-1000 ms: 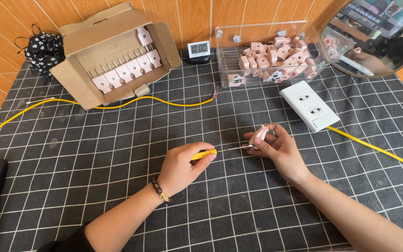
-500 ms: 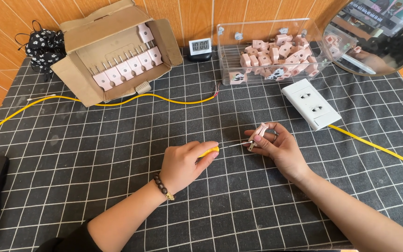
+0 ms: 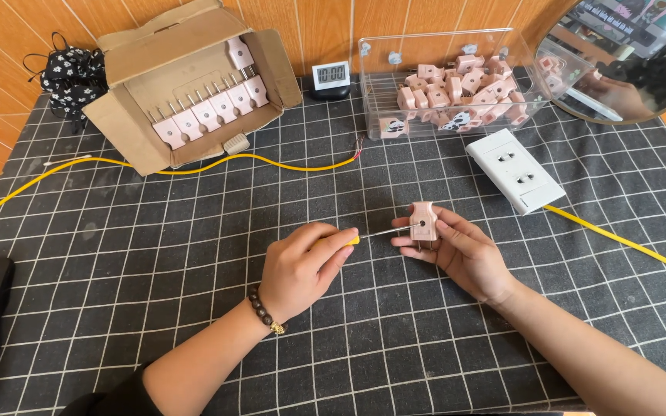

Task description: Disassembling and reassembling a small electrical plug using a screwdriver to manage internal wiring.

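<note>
We see the pink plug [image 3: 423, 224] near the desk's middle, pinched in the right hand [image 3: 456, 250]. The left hand [image 3: 300, 267] grasps a yellow-handled screwdriver [image 3: 379, 233], tip at the plug's face. A white socket block [image 3: 515, 169] lies toward the back edge.

Carton [image 3: 186, 85]: open brown cardboard, back left.
Clear box [image 3: 456, 85]: transparent, back centre-right.
Clock screen [image 3: 331, 74]: small, pale, between them.
</note>
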